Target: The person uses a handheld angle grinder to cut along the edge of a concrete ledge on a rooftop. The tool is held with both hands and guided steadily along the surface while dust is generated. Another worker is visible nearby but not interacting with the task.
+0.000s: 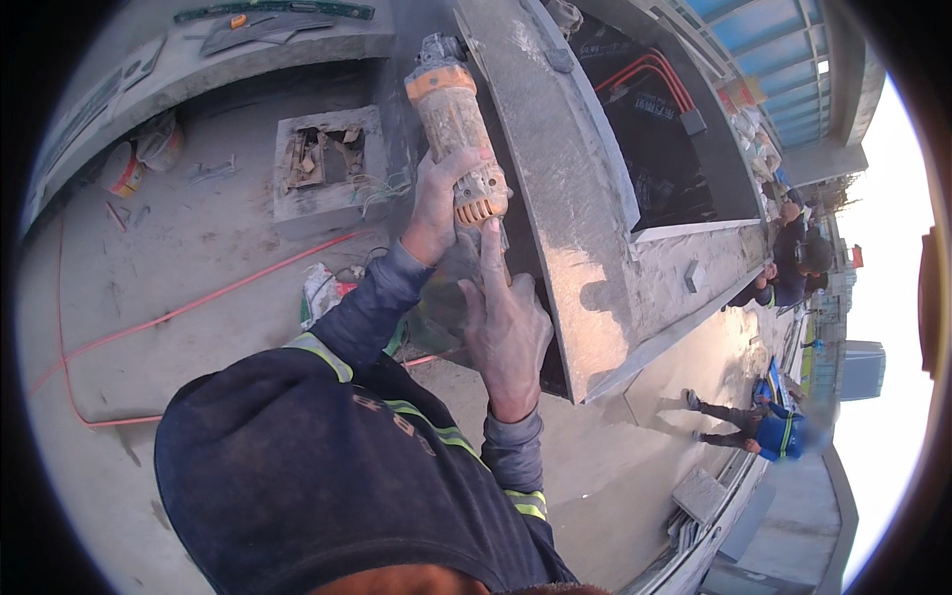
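Angle grinder (461, 124) held beside the edge of a grey stone slab (560, 169)

Its body is clamped by the fingers of the left hand (436, 198); the right hand (511, 332) is set at its rear, index finger extended, other fingers' hold unclear. Edge grinding is seemingly in hand; steady two-handed control would be called for.

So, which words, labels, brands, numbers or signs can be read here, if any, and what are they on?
Black board: pale printed characters, small; wording not copied here.
Jacket: chest lettering, too creased and partial to read.
Power tool: dusty, no readable text.
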Motion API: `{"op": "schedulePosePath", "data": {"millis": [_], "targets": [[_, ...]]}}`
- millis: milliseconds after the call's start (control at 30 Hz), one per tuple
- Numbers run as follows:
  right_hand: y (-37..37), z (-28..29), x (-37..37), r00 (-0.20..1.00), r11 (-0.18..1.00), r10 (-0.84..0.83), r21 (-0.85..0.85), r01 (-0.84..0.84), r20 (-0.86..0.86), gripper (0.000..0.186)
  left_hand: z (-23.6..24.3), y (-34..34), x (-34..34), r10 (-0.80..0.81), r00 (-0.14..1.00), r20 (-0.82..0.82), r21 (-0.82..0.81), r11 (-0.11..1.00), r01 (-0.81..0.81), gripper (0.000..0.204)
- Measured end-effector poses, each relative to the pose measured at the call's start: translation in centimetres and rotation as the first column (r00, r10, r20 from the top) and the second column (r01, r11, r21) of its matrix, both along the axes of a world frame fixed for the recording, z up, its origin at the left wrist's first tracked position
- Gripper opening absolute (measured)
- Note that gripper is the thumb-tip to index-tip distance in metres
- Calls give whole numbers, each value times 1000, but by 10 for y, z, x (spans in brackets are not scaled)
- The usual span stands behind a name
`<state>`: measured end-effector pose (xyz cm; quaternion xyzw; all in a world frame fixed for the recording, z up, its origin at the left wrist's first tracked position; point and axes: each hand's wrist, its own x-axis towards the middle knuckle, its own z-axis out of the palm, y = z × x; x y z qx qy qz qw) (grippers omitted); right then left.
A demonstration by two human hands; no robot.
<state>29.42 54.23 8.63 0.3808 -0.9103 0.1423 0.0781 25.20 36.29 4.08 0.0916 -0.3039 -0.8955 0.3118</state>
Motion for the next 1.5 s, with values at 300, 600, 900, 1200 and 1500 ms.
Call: {"op": "schedulePosePath", "data": {"millis": [300, 600, 900, 1200, 1500], "targets": [[-3, 0, -5, 999, 998, 35, -44, -36, -18, 88, -2, -7, -5, -25, 999, -20, -24, 999, 24, 40], [-4, 2, -7, 1000, 1000, 15, -22, -15, -9, 87, 0, -6, -6, -25, 1000, -4, -1, 1000, 25, 39], [13, 3, 14, 1000, 1000, -8, 21, 8, -27, 89, 0, 12, 14, -11, 1000, 1, -6, 1000, 11, 40], [12, -2, 12, 999, 984, 46, -172, -41, 29, 88, -80, -14, 4, 458, 858, -232, -895, 244, -373, 47], [-15, -27, -18, 999, 977, 31, -213, -26, 21, 79, -73, -58, -43, -61, 998, 17, -35, 997, 62, 47]]}}
